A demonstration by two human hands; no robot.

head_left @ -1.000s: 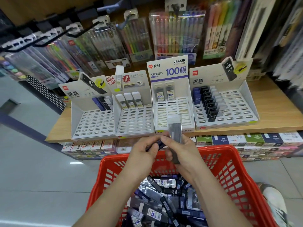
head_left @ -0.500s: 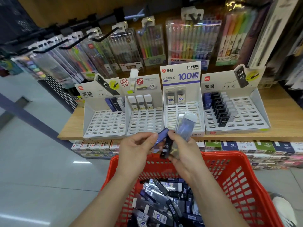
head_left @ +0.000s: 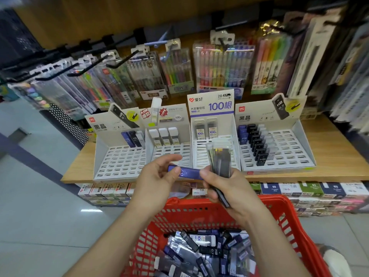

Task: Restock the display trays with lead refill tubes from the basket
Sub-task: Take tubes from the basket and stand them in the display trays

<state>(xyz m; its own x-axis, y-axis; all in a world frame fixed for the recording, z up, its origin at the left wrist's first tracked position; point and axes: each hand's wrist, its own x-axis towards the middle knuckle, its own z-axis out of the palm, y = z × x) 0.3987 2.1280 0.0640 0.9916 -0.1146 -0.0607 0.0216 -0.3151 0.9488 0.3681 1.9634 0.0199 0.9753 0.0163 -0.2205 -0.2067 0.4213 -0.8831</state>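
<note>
One slim navy tube [head_left: 184, 172] (0.7 print)

Centre of frame: the left hand [head_left: 155, 182] pinches one end of a blue tube [head_left: 185, 173], which lies level between both hands. The right hand [head_left: 233, 188] grips a bundle of tubes [head_left: 220, 156], clear and dark, held upright. Lower frame: a red basket [head_left: 283, 204] holds a heap of loose tubes [head_left: 199, 252]. Mid frame: four display trays [head_left: 123, 162] stand side by side on a wooden shelf [head_left: 329, 156]. The rightmost tray is the fullest.
</note>
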